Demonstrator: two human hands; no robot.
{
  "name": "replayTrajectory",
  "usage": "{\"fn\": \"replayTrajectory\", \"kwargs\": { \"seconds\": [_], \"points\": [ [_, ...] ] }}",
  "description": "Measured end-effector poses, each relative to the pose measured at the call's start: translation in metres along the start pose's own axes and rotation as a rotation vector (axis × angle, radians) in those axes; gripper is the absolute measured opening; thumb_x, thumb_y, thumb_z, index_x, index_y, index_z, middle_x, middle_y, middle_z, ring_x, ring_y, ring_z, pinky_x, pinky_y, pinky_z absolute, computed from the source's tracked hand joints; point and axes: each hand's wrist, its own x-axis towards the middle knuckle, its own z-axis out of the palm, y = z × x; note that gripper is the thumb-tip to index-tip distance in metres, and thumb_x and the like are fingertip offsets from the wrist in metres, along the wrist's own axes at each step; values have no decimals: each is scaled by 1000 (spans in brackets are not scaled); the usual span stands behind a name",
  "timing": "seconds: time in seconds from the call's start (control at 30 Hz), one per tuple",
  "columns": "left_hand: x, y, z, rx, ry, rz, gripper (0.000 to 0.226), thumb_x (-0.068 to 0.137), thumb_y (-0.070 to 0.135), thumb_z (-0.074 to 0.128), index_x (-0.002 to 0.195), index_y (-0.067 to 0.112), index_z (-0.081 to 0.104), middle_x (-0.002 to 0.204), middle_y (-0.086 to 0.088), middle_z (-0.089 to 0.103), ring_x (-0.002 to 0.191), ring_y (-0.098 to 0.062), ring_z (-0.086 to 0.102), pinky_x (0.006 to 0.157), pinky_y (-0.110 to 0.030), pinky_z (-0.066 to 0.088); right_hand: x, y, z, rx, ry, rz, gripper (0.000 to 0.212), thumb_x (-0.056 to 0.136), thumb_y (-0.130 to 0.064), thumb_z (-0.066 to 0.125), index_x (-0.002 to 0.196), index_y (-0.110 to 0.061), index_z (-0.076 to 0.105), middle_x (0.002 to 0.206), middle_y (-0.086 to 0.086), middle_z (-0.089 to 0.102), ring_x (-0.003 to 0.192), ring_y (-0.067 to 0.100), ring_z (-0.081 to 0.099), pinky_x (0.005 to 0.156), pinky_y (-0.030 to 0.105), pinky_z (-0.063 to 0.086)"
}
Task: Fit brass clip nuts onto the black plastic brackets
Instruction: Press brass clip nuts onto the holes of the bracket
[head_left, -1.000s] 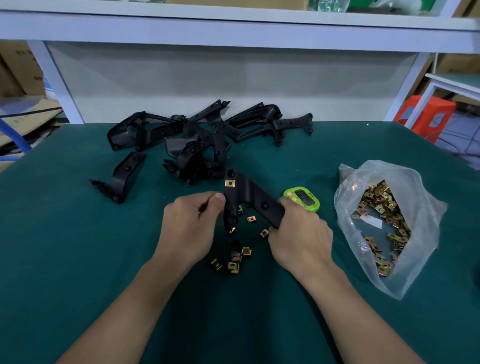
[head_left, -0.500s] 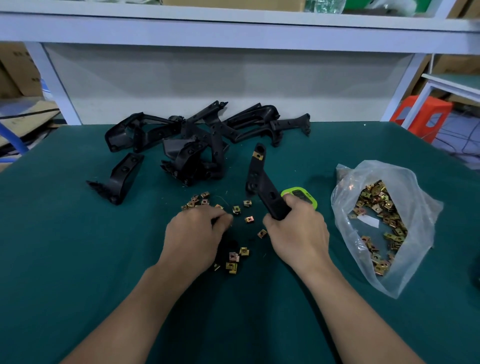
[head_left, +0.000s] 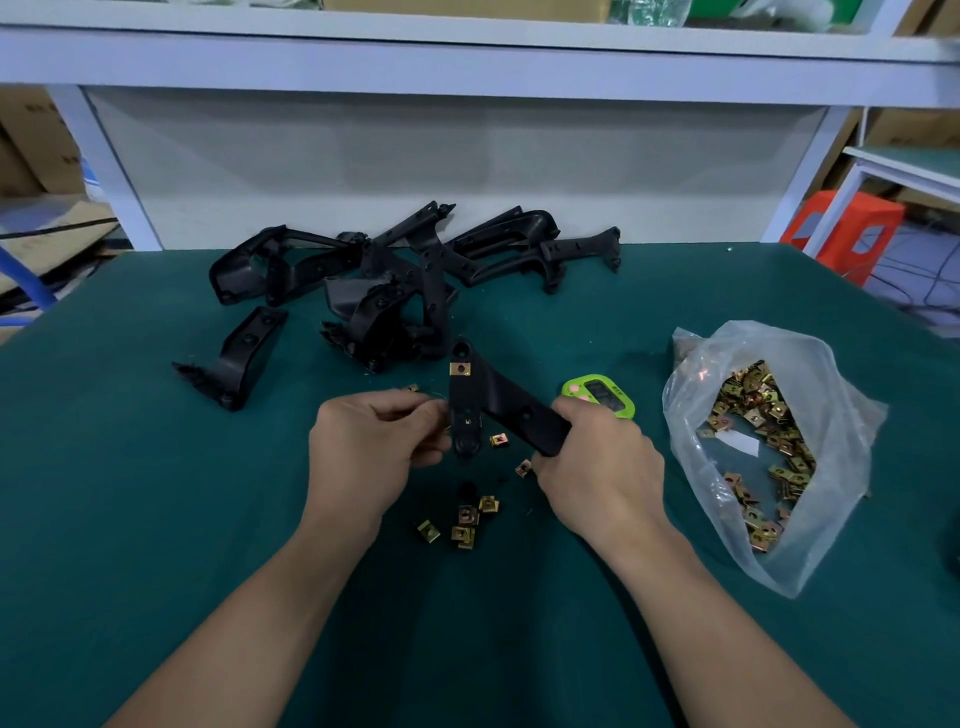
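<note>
A black bracket (head_left: 506, 402) is held up just above the green table (head_left: 156, 519), in the middle of the view. Its long arm is gripped at the lower end by the right hand (head_left: 597, 467), with the fingers wrapped round it. One brass nut (head_left: 460, 369) is seen clipped on near the top of the bracket's short arm. The left hand (head_left: 374, 447) is held right beside that short arm. Its fingers are curled, and the thumb and first finger are pressed together at the bracket's edge. Whether a nut is pinched there cannot be told.

A few loose nuts (head_left: 467, 519) are scattered on the table under and between the hands. One more small nut (head_left: 413, 387) is seen just past the left hand. A clear bag (head_left: 841, 441) full of nuts is laid open at the right, apart from the hands. A green timer (head_left: 597, 392) is set between the bag and the bracket, partly hidden by the right hand.

A pile of brackets (head_left: 405, 270) is heaped at the far side of the table. One single bracket (head_left: 244, 358) is laid apart, to the left of the pile. A white shelf frame (head_left: 467, 57) is seen behind the table, and an orange stool (head_left: 852, 228) at the far right.
</note>
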Motion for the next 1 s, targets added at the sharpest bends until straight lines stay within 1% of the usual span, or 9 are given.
{"fn": "replayTrajectory", "kwargs": {
  "seconds": [0.07, 0.13, 0.2, 0.27, 0.4, 0.53, 0.63, 0.77, 1.0],
  "points": [
    [-1, 1, 1, -79, -31, -31, 15, 89, 6, 77, 78, 16, 82, 73, -13, 77, 61, -18, 74, 52, -23, 56, 0, 1, -1, 3, -6, 2, 24, 75, -33, 75, 82, -31, 52, 59, -13, 45, 66, 27, 49, 61, 32, 36],
    [-2, 2, 1, -149, -63, -59, 9, 90, 3, 75, 87, 10, 80, 78, -14, 78, 62, -18, 73, 53, -22, 56, 1, 2, -1, 4, 0, 5, 26, 76, -33, 75, 80, -33, 50, 59, -13, 45, 66, 27, 49, 61, 32, 36],
    [-2, 2, 1, -194, -84, -72, 10, 90, 1, 73, 98, 5, 77, 84, -15, 78, 66, -19, 74, 58, -22, 58, 1, 2, 0, 8, 4, 9, 26, 76, -32, 75, 79, -33, 49, 59, -13, 45, 66, 27, 49, 61, 32, 36],
    [-1, 2, 0, -218, -98, -68, 13, 88, -3, 74, 98, 5, 77, 86, -15, 78, 70, -19, 74, 63, -21, 58, 1, 2, 1, 13, 6, 11, 26, 76, -31, 74, 79, -33, 49, 60, -13, 45, 66, 27, 49, 61, 32, 35],
    [-2, 2, -1, -159, -81, -31, 16, 84, -3, 78, 89, 13, 78, 77, -8, 76, 66, -13, 68, 62, -17, 55, 2, 3, 1, 18, 7, 18, 26, 76, -32, 74, 77, -33, 48, 60, -13, 45, 66, 28, 49, 61, 32, 34],
    [-2, 3, -1, -121, -48, -26, 22, 88, 0, 74, 81, 20, 82, 72, -4, 75, 63, -9, 67, 59, -15, 53, 2, 4, 2, 13, 18, 19, 24, 75, -32, 74, 78, -33, 50, 58, -13, 43, 65, 27, 47, 60, 31, 33],
    [-2, 4, 0, -90, -49, -23, 27, 91, 3, 71, 83, 26, 83, 71, -2, 74, 63, -7, 66, 60, -14, 52, 2, 4, 1, 11, 20, 20, 23, 75, -32, 74, 80, -34, 51, 59, -13, 43, 66, 27, 48, 60, 31, 34],
    [-2, 3, 0, -95, -62, -25, 30, 96, 4, 65, 86, 26, 82, 73, -5, 74, 67, -13, 68, 66, -20, 57, 2, 3, 1, 29, 1, 30, 21, 76, -31, 73, 81, -34, 53, 61, -13, 45, 68, 29, 50, 61, 32, 36],
    [-4, 1, -2, -10, -78, 21, 34, 84, 2, 76, 86, 36, 81, 68, 4, 71, 64, -7, 62, 68, -15, 54, 2, 3, -2, 40, -7, 45, 15, 75, -29, 69, 83, -31, 56, 63, -11, 49, 69, 30, 53, 61, 32, 36]
  ]
}}
